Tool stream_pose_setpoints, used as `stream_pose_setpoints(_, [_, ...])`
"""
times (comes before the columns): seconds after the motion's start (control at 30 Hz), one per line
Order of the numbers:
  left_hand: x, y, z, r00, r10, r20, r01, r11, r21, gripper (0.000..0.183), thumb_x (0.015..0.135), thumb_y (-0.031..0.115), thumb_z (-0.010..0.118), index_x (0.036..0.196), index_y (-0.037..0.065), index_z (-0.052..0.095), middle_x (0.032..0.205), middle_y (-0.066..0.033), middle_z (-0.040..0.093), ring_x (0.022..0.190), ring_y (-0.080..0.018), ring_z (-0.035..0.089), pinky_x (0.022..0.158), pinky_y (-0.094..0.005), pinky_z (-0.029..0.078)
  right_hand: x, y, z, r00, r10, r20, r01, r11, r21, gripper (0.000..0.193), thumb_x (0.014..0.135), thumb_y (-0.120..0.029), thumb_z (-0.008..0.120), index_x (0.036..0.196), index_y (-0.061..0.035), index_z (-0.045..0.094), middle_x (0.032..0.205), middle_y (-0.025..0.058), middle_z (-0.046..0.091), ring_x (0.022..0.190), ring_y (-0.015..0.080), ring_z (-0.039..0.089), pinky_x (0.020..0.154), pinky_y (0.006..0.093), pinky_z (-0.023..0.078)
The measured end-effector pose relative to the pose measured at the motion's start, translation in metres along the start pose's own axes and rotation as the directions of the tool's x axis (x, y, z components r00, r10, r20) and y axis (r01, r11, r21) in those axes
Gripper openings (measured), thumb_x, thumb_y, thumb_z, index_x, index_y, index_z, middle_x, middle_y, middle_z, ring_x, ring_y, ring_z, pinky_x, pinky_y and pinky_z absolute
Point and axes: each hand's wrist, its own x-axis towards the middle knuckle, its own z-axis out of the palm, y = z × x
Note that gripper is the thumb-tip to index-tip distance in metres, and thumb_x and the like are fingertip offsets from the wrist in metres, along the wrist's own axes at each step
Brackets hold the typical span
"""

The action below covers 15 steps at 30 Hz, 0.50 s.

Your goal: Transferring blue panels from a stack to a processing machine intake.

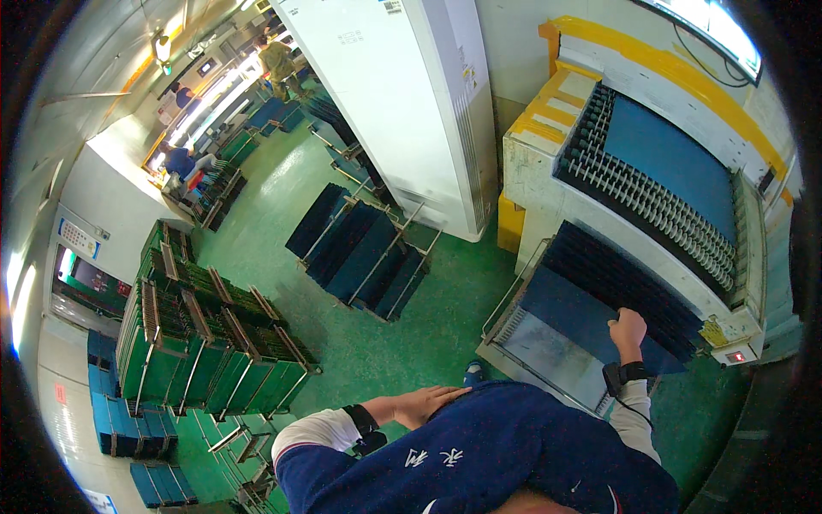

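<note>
My right hand (629,332) is closed at a flat dark blue panel (569,310), its fingers curled and thumb to the left. The panel leans in a metal rack (548,349) at the right, against a row of similar dark panels (621,270). What the fingertips touch is partly hidden by the hand itself. My left hand (431,404) lies flat against the front of my dark blue shirt, fingers stretched out and holding nothing. Both wrists wear black bands.
Behind the rack stands a machine (548,188) with toothed rollers and a blue panel (668,163) on top. A white cabinet (402,94) rises ahead. Racks of blue panels (364,248) and green panels (214,343) stand on the green floor. People (180,161) work far left.
</note>
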Motion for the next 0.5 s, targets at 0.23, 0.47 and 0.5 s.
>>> stream_pose_setpoints(0.23, [0.0,0.008,-0.004,1.0,-0.008,0.0,0.008,1.0,-0.01,0.128,0.062,0.038,0.084,0.162,0.014,0.008,0.158,-0.023,0.03,0.144,-0.0419,0.034,0.12,-0.0508,0.028,-0.002,-0.006,-0.009,0.998,0.034,0.053,-0.033,0.999,-0.029,0.04,0.076,-0.026,0.082,0.109,-0.0053,0.074,0.104,0.0181,0.073,0.102,0.0353,0.069,0.088,0.0441,0.054])
stream_pose_setpoints(0.47, [-0.001,0.009,-0.005,1.0,-0.007,0.002,0.007,1.0,0.017,0.126,0.063,0.035,0.083,0.162,0.014,0.008,0.157,-0.0231,0.031,0.143,-0.0417,0.035,0.119,-0.0507,0.029,-0.001,-0.005,-0.006,0.999,0.033,0.039,-0.031,0.999,-0.04,0.04,0.075,-0.027,0.082,0.108,-0.0071,0.075,0.103,0.017,0.073,0.101,0.0344,0.07,0.086,0.0445,0.055])
stream_pose_setpoints(0.5, [-0.001,0.008,-0.004,1.0,-0.013,0.008,0.012,1.0,0.024,0.126,0.063,0.034,0.083,0.162,0.014,0.008,0.157,-0.023,0.031,0.143,-0.0416,0.036,0.119,-0.0506,0.03,-0.001,-0.004,-0.006,0.999,0.03,0.037,-0.029,0.999,-0.04,0.04,0.074,-0.027,0.082,0.108,-0.0072,0.075,0.103,0.0169,0.074,0.1,0.0344,0.07,0.085,0.0446,0.055])
